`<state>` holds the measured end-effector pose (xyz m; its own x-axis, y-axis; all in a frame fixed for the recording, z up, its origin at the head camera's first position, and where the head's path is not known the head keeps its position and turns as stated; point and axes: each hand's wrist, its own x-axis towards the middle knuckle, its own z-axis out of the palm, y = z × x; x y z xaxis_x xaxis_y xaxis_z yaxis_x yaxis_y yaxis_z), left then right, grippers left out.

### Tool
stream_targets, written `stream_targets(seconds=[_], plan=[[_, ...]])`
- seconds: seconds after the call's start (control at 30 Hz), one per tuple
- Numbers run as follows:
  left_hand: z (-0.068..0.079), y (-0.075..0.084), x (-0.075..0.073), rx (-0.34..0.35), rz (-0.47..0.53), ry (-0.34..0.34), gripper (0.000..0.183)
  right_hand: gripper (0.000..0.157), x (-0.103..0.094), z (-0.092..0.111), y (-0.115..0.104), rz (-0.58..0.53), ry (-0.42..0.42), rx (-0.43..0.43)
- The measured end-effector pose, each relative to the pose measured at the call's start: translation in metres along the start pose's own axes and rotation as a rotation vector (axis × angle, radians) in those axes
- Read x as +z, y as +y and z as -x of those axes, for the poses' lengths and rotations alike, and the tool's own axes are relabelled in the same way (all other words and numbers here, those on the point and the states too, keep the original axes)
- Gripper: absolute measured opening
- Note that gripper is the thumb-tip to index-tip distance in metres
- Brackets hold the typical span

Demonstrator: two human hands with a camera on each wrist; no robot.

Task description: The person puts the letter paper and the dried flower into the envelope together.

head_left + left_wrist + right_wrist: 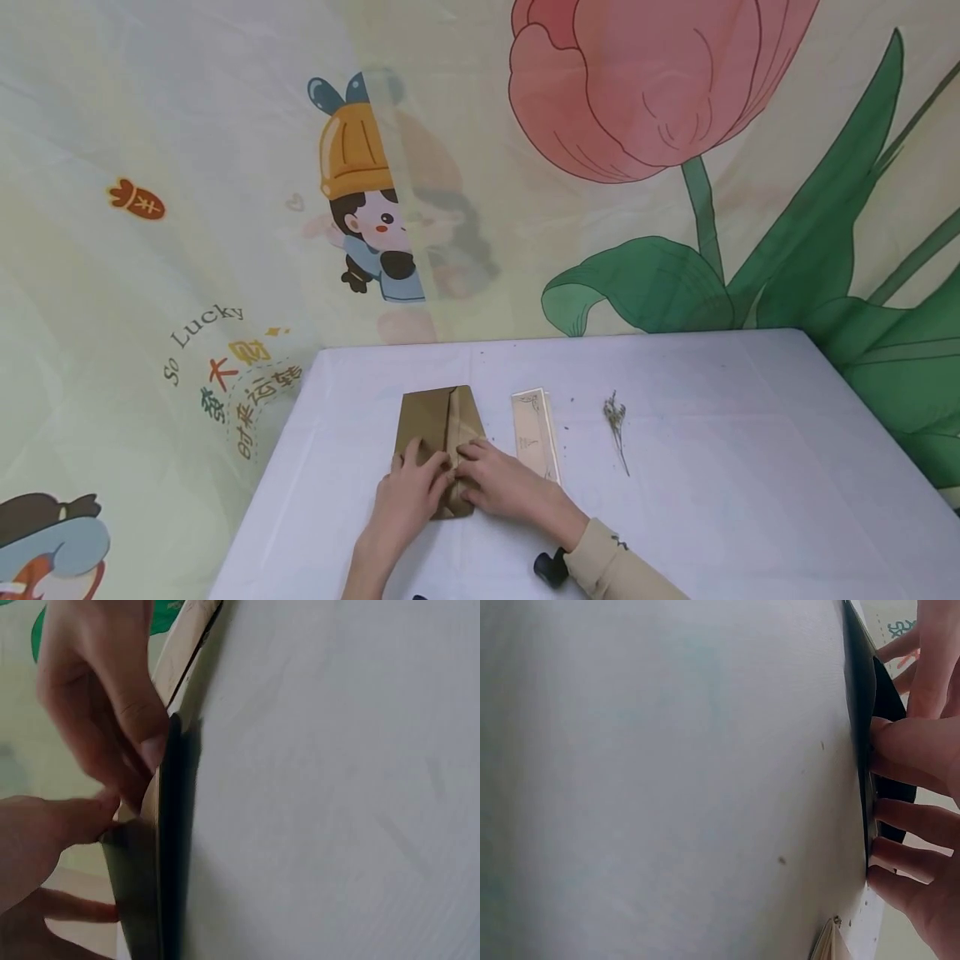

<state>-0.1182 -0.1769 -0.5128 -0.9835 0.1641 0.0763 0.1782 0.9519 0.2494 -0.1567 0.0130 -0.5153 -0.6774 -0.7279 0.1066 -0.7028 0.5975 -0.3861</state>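
Note:
A brown paper envelope (425, 414) lies on the white-covered table, a fold running lengthwise along its right part. My left hand (406, 490) rests on its left panel with spread fingers, the thumb side near the fold. Opposite it, my right hand (501, 477) holds the near right part, its fingertips close to the left thumb. In the left wrist view, the right hand (101, 682) pinches the envelope's edge (154, 802) between thumb and fingers. The right wrist view shows several fingertips along the raised dark edge of the envelope (862, 675).
Right of the envelope lies a cream booklet (534, 433) with dark line drawings. Farther right is a dried flower sprig (615, 421), with small crumbs scattered nearby. A small black object (550, 568) sits beside the right sleeve (611, 557). A printed curtain (480, 167) hangs behind the table (735, 467).

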Motion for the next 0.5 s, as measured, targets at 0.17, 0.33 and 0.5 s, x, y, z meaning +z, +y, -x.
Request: stream_targets(seconds=[0.17, 0.33, 0.5], plan=[[0.0, -0.013, -0.005, 0.019, 0.072, -0.093, 0.05, 0.025, -0.001, 0.001, -0.001, 0.009, 0.012, -0.023], [-0.001, -0.02, -0.011, 0.026, 0.166, -0.142, 0.069, 0.027, -0.002, 0.0, -0.001, 0.013, -0.008, -0.002], [0.0, -0.022, -0.017, 0.035, 0.196, -0.18, 0.08, 0.028, -0.002, 0.0, 0.0, 0.015, -0.027, 0.003]])
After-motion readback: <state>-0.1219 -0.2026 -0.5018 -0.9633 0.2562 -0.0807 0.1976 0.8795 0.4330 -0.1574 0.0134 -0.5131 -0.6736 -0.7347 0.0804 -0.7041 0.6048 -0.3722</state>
